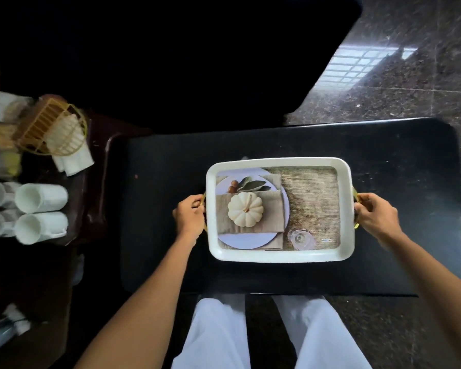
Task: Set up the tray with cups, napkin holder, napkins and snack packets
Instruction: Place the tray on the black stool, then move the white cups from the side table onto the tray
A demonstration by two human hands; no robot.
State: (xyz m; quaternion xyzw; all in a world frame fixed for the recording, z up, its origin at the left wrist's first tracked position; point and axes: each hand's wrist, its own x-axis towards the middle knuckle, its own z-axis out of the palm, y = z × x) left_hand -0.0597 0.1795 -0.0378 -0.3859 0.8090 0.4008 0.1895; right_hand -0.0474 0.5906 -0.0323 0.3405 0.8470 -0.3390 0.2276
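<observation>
A black worktop (171,182) over a speckled stone floor (410,102) carries one white tray (280,258), its printed base bare, with open dark surface on all sides. The left hand (189,215) is closed around its left gold handle and the right hand (375,215) around the right one. On a brown side surface far left lie four white cups (41,198) on their sides, beside one gold napkin holder (51,129) with white napkins (72,158); no writing is legible.
</observation>
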